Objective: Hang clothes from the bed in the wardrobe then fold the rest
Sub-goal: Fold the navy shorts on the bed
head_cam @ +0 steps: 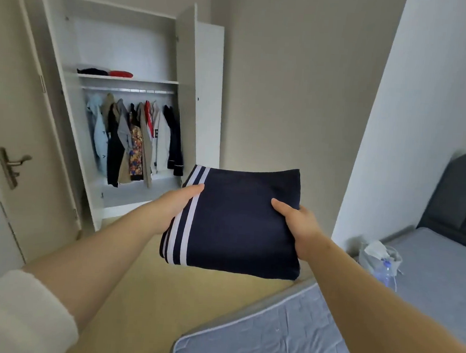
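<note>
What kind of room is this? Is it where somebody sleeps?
Most likely a bedroom. There is a bed with a grey padded headboard and an open white wardrobe with clothes hanging on its rail. The left hand and right hand hold a folded navy garment.

We have a single wide-angle view, worn on the head, looking forward and a little down. It faces the open wardrobe (119, 44) at far left, well off; the left hand (177, 208) and right hand (300, 222), gripping a folded garment (236, 226), sit close at centre, above the near corner of the bed (284, 339).
</note>
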{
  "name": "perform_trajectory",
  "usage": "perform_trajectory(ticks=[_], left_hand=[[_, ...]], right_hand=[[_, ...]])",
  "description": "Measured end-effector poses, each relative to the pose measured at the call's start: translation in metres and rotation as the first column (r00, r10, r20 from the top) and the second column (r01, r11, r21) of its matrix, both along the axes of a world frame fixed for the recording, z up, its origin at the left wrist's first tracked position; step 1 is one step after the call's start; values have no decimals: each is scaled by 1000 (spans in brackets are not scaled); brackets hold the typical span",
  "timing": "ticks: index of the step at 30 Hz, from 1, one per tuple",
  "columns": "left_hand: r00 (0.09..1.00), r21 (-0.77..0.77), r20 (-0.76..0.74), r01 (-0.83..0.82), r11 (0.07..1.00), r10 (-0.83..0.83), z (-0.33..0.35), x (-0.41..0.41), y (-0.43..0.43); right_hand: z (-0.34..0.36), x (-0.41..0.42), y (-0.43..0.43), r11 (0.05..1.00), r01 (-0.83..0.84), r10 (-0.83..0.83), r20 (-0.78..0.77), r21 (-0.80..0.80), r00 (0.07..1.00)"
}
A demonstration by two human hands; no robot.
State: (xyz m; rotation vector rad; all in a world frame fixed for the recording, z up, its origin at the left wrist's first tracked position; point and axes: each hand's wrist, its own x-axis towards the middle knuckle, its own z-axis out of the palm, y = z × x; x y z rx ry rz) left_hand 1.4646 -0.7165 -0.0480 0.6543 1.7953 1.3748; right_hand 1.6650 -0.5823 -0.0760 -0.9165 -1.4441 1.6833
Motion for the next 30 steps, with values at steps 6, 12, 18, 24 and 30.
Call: perform_trajectory(ticks=[6, 12, 18, 24, 30], left_hand=[[996, 54, 4, -92, 994, 92, 29, -89, -45], [980, 72, -35, -193, 978, 196, 45, -174, -77], [968, 22, -36, -247, 969, 248, 41, -248, -92], [948, 38, -18, -318, 947, 319, 37, -312, -76], [944, 35, -18, -327, 944, 328, 33, -373, -41]], right_hand=[[30, -106, -25, 993, -113, 114, -24, 45, 993], [44, -205, -46, 977, -203, 206, -50, 65, 977], [37, -289, -52, 966, -258, 259, -47, 18, 965], [31, -359, -34, 954, -299, 299, -40, 6, 954], [29, -430, 10, 946, -324, 324, -49, 10, 945]])
